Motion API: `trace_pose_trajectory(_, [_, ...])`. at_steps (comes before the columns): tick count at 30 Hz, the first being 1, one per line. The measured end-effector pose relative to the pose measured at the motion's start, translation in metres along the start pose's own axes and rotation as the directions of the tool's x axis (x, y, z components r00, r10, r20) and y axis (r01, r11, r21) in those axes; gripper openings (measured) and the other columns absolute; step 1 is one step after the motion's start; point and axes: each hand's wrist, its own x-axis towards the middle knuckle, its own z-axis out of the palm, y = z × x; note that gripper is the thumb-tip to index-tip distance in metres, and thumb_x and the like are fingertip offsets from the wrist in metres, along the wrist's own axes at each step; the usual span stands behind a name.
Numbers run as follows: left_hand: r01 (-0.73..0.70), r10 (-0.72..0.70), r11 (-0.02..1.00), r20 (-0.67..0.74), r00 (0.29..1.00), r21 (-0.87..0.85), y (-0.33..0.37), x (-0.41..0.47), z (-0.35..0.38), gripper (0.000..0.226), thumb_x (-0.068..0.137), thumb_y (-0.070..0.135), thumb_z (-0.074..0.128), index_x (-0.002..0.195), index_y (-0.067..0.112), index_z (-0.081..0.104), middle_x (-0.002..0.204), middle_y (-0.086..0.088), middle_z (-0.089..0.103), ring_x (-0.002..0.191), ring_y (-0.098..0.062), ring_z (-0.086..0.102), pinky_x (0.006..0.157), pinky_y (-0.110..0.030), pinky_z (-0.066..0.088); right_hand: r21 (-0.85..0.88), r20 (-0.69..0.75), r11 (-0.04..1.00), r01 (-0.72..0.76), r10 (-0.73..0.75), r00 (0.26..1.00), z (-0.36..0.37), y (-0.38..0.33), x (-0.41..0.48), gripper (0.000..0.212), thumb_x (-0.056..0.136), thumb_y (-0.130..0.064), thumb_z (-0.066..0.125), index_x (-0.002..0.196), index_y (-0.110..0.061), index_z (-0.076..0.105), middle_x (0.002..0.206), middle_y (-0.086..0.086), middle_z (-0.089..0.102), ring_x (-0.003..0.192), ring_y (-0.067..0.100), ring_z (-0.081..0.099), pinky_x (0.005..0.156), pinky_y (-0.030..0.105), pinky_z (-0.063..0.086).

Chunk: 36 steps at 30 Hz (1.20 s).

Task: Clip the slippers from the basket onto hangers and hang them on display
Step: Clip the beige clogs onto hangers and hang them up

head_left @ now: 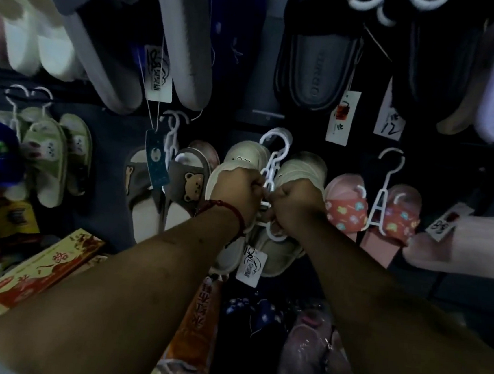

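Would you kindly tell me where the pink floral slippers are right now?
In the head view, the pink floral slippers hang right of centre, immediately right of the right hand and the cream slippers.

1. Two fists meet at mid-rack: left hand (236, 190) and right hand (296, 205) both grip the white hanger (274, 159).
2. Cream slippers (298, 169) flank that hanger, and a tag (251, 265) dangles below.
3. Bear slippers (186, 181) hang left, pink slippers (346, 208) right.
4. A red cord (225, 209) circles the left wrist.
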Motion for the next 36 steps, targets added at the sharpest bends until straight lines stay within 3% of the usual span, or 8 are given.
trace_pose_trajectory(4, [-0.161,0.161,0.987,-0.01,0.987,-0.026,0.002,-0.032,-0.02,0.019,0.089,0.005,0.058,0.1,0.007,0.074,0.094,-0.011,0.074,0.09,-0.029,0.067,0.081,-0.034,0.049,0.088,0.018,0.995,0.05,-0.052,0.999,-0.012,-0.001,-0.032,0.017,0.086,-0.022,0.061,0.071,-0.018,0.068,0.071,0.01,0.073,0.065,0.033,0.071,0.064,0.051,0.061])
trace_pose_trajectory(6, [-0.213,0.211,0.976,-0.039,0.977,-0.045,0.0,-0.05,-0.036,0.022,0.088,0.003,0.06,0.106,0.009,0.073,0.099,-0.009,0.074,0.093,-0.027,0.067,0.083,-0.029,0.048,0.12,0.0,0.989,0.091,-0.091,0.996,-0.021,-0.005,-0.05,0.012,0.086,-0.015,0.059,0.086,-0.022,0.069,0.081,0.009,0.074,0.071,0.03,0.072,0.068,0.049,0.061])
trace_pose_trajectory(8, [-0.197,0.195,0.979,-0.032,0.98,-0.045,-0.003,-0.067,-0.054,0.023,0.089,0.006,0.062,0.11,0.012,0.07,0.103,-0.009,0.072,0.097,-0.026,0.066,0.086,-0.031,0.05,0.063,0.002,0.988,0.14,-0.14,0.99,-0.029,-0.012,-0.07,0.024,0.088,-0.012,0.063,0.11,-0.02,0.068,0.098,0.006,0.073,0.084,0.024,0.07,0.076,0.037,0.059])
trace_pose_trajectory(11, [-0.111,0.11,0.992,0.03,0.994,0.051,-0.007,-0.091,-0.084,0.029,0.09,0.021,0.066,0.12,0.016,0.065,0.11,-0.009,0.07,0.102,-0.028,0.064,0.088,-0.036,0.051,0.004,0.039,0.985,0.173,-0.173,0.984,-0.034,-0.025,-0.1,0.037,0.092,-0.015,0.064,0.129,-0.016,0.06,0.103,0.003,0.069,0.081,0.012,0.062,0.062,0.011,0.047])
trace_pose_trajectory(15, [-0.04,0.026,0.98,0.072,0.997,0.195,-0.014,-0.134,-0.126,0.04,0.085,0.034,0.069,0.122,0.021,0.061,0.115,-0.005,0.068,0.106,-0.028,0.063,0.086,-0.038,0.052,0.006,0.13,0.977,0.212,-0.211,0.969,-0.027,-0.05,-0.145,0.051,0.089,-0.022,0.07,0.137,-0.022,0.053,0.114,0.001,0.065,0.102,0.023,0.065,0.088,0.035,0.055])
trace_pose_trajectory(21, [0.054,-0.088,0.921,0.072,0.994,0.385,-0.033,-0.203,-0.19,0.064,0.079,0.053,0.068,0.134,0.026,0.049,0.13,-0.002,0.058,0.118,-0.026,0.057,0.097,-0.045,0.048,-0.069,0.231,0.923,0.379,-0.355,0.906,-0.001,-0.101,-0.216,0.062,0.085,-0.03,0.072,0.142,-0.024,0.047,0.131,0.005,0.061,0.116,0.027,0.061,0.095,0.039,0.052])
trace_pose_trajectory(28, [0.211,-0.288,0.77,0.034,0.957,0.602,-0.078,-0.305,-0.282,0.067,0.083,0.055,0.065,0.138,0.024,0.043,0.134,-0.005,0.055,0.118,-0.026,0.056,0.095,-0.041,0.048,0.007,0.457,0.807,0.59,-0.528,0.716,0.075,-0.16,-0.289,0.068,0.089,-0.033,0.073,0.148,-0.026,0.04,0.145,0.002,0.049,0.123,0.025,0.054,0.096,0.038,0.05])
trace_pose_trajectory(36, [0.583,-0.622,0.542,-0.178,0.763,0.605,-0.116,-0.468,-0.378,0.078,0.078,0.055,0.071,0.142,0.024,0.04,0.139,-0.006,0.053,0.124,-0.029,0.055,0.101,-0.043,0.046,0.278,0.653,0.674,0.684,-0.655,0.38,0.174,-0.228,-0.395,0.078,0.084,-0.042,0.078,0.15,-0.029,0.039,0.153,0.0,0.042,0.134,0.024,0.046,0.101,0.034,0.042])
